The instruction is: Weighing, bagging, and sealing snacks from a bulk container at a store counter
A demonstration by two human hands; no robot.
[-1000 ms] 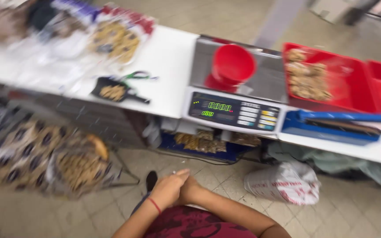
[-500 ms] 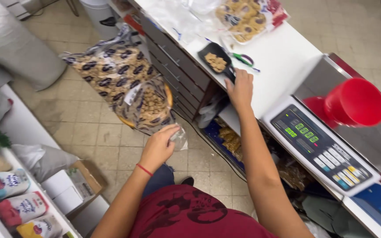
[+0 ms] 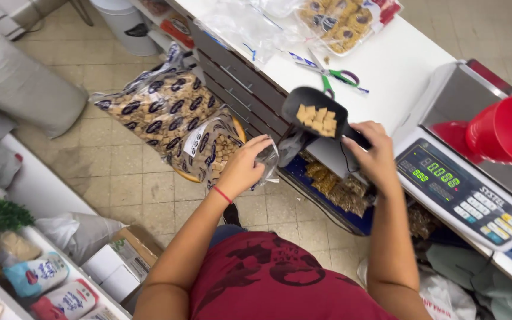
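My right hand (image 3: 372, 155) grips the handle of a black scoop (image 3: 315, 112) filled with small tan square crackers, held just off the edge of the white counter (image 3: 398, 65). My left hand (image 3: 243, 166) holds a small clear plastic bag (image 3: 268, 161) just below and left of the scoop. Under my left hand, on the floor, stands a large open printed bag of crackers (image 3: 208, 148).
A digital scale (image 3: 466, 192) with a red cup (image 3: 508, 130) on its pan sits at the right. Green-handled scissors (image 3: 333, 77) and packs of cookies (image 3: 342, 21) lie on the counter. Shelves with packaged goods (image 3: 37, 278) stand at the left.
My right hand has lifted the scoop off the counter and brought it toward me. My left hand has come up from the big floor bag with the small clear bag.
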